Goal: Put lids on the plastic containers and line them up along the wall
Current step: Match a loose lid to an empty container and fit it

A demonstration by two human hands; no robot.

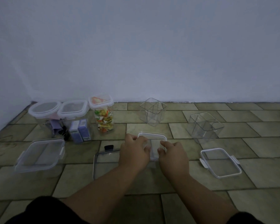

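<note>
Both hands hold a small clear square lid (153,137) above the tiled floor; my left hand (134,152) grips its left side and my right hand (172,156) its right side. Three lidded containers stand by the wall at left: a round-lidded one (44,109), a square one (73,109) and a tall one with colourful packets (102,110). Two clear containers without lids stand further right: a small one (152,110) near the wall and a larger one (204,125). Loose lids lie on the floor: a large one (40,155) at left, a dark-tabbed one (103,160) under my left arm, a white-clipped one (220,162) at right.
A plain wall (136,54) runs along the far edge of the tiled floor (233,207). Purple boxes and dark items show inside the two left containers. Dark clothing covers my knees at the bottom corners.
</note>
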